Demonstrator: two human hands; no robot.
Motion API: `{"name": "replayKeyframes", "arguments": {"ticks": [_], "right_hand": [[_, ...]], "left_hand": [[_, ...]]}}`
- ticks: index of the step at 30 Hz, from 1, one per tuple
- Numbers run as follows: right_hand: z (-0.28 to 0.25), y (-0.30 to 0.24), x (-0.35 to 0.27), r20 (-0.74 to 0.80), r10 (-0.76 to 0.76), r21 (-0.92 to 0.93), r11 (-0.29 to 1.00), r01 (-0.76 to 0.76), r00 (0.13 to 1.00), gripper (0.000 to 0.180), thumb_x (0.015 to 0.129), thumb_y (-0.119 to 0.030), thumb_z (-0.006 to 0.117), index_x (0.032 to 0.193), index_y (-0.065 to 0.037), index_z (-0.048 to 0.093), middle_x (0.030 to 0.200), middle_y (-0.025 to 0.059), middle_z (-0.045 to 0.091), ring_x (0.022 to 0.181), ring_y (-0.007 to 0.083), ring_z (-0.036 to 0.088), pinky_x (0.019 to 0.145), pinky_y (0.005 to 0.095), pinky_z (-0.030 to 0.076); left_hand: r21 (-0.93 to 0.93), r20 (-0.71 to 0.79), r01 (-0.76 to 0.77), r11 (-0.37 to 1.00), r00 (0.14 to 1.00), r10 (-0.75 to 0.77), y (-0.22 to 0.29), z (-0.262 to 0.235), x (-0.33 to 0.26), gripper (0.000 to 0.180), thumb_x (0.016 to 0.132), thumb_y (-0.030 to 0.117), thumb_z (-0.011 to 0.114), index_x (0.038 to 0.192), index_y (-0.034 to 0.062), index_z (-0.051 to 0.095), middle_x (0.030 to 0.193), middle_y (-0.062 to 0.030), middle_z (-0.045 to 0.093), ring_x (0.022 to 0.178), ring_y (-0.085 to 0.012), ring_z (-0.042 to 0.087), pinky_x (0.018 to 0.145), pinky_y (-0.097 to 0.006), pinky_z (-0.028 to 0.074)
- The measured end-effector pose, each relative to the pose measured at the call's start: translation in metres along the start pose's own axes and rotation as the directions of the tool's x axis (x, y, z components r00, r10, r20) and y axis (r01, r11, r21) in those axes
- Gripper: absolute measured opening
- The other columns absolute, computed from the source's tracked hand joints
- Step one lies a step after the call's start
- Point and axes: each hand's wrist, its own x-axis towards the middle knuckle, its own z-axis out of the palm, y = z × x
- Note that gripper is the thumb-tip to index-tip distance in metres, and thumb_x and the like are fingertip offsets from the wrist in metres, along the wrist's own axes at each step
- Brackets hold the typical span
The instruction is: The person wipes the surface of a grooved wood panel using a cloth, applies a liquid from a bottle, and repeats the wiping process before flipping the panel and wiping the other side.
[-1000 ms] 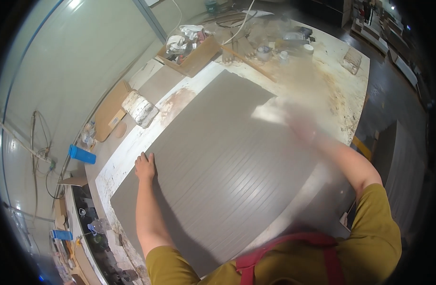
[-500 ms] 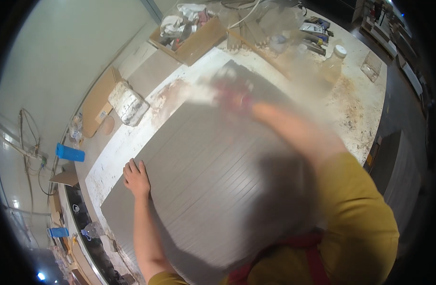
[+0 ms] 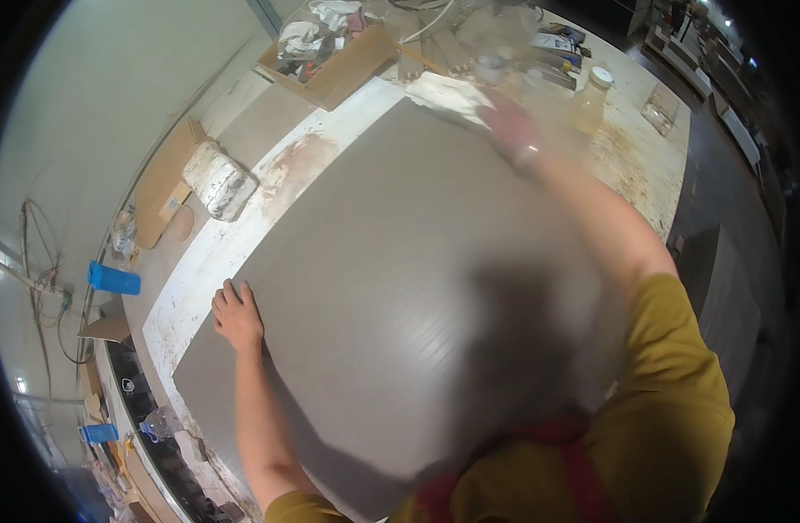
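Note:
A large grey-brown panel point(image 3: 356, 218) with a finely streaked surface lies on the white, stained worktable point(image 3: 186, 283). At its left edge my bare left hand point(image 3: 238, 315) rests flat, fingers stretched out. Beyond the panel's far right edge is my right hand point(image 3: 509, 126), in what looks like a dark red glove. Motion smears its fingers, so whether it holds anything is unclear. A pale patch point(image 3: 448, 94) shows beside it, and I cannot make out whether that is cloth or table.
A box point(image 3: 356, 70) of rags and tools stands at the far edge. A plastic-wrapped block point(image 3: 219, 180) sits left of the panel, near a blue cup point(image 3: 114, 279). At the far right are a jar point(image 3: 589, 100) with a white lid and several tools point(image 3: 561, 48).
My right hand has swept rightward from over the panel's far corner to past its far right edge. My left hand keeps its place on the panel's left edge. The view has shifted slightly.

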Motion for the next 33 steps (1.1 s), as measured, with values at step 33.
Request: {"name": "replayKeyframes", "arguments": {"ticks": [33], "right_hand": [[0.225, -0.071, 0.084, 0.595, -0.487, -0.306, 0.598, 0.741, 0.639, 0.050, 0.093, -0.048, 0.038, 0.134, -0.019, 0.041, 0.131, 0.0127, 0.049, 0.120, 0.0334, 0.047, 0.097, 0.0479, 0.037]], "left_hand": [[-0.662, 0.747, 0.744, -0.088, 0.646, -0.159, 0.055, -0.124, -0.483, 0.035, 0.095, 0.023, 0.048, 0.121, -0.0006, 0.050, 0.116, -0.0098, 0.057, 0.101, -0.0189, 0.055, 0.092, -0.031, 0.041]]}}
